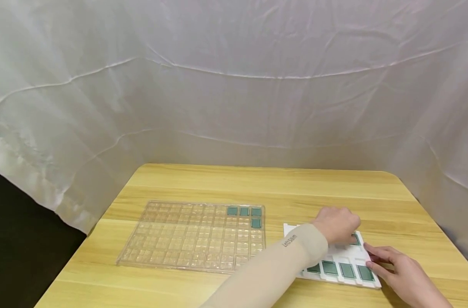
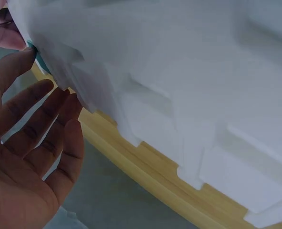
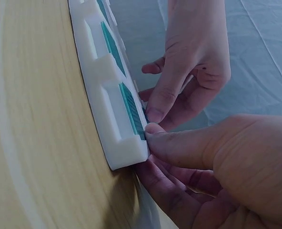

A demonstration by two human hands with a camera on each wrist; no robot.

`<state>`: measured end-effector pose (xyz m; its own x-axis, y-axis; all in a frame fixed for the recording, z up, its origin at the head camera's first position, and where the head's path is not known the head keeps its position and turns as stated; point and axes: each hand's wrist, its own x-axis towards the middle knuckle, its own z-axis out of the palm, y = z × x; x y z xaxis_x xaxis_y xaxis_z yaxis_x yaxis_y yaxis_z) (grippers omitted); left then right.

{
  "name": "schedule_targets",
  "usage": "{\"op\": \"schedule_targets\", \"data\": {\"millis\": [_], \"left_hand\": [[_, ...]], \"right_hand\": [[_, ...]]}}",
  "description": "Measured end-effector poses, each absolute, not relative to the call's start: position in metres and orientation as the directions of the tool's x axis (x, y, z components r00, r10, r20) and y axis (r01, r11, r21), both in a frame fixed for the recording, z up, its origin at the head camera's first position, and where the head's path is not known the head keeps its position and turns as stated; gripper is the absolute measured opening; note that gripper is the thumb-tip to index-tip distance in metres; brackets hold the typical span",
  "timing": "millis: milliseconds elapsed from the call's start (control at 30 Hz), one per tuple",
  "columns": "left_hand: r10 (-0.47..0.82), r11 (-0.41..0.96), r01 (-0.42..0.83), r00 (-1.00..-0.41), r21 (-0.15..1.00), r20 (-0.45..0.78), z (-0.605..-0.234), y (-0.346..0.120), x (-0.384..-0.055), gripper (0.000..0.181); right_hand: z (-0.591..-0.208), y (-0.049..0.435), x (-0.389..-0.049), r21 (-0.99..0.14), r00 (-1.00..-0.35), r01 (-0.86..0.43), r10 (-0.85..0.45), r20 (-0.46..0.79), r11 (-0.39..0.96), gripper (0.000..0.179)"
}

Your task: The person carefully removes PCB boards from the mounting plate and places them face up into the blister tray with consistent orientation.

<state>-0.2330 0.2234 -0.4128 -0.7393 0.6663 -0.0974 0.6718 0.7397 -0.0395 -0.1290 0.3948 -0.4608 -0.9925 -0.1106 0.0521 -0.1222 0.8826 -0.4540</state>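
Observation:
A white tray (image 1: 343, 252) holds several green circuit boards (image 1: 347, 270) in its slots. My left hand (image 1: 337, 223) reaches over it to the far right slot. A green board (image 1: 356, 238) there shows partly past the fingers; in the left wrist view the thumb presses on its green edge (image 2: 42, 62), the other fingers loosely bent beside the tray. At the tray's right end, my right hand (image 1: 405, 269) grips the edge, thumb on top near the corner board (image 3: 131, 107) and fingers lower down. The left forearm's sleeve hides the tray's left part.
Left of the white tray lies a clear plastic tray (image 1: 172, 268) with many small pockets. Several green boards (image 1: 256, 223) sit in its far right corner pockets. Both trays rest on a wooden table (image 1: 203, 182), with pale curtains (image 1: 234, 107) behind and at the sides.

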Motion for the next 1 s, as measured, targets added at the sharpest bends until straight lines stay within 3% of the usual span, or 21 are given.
{"op": "schedule_targets", "data": {"millis": [1000], "left_hand": [[0.666,0.739,0.673,-0.735,-0.023,-0.127,-0.4138,0.2225,-0.2314,0.023]], "right_hand": [[-0.4653,0.3962,-0.1297,-0.466,-0.99,-0.138,-0.112,0.083,0.874,0.047]]}}
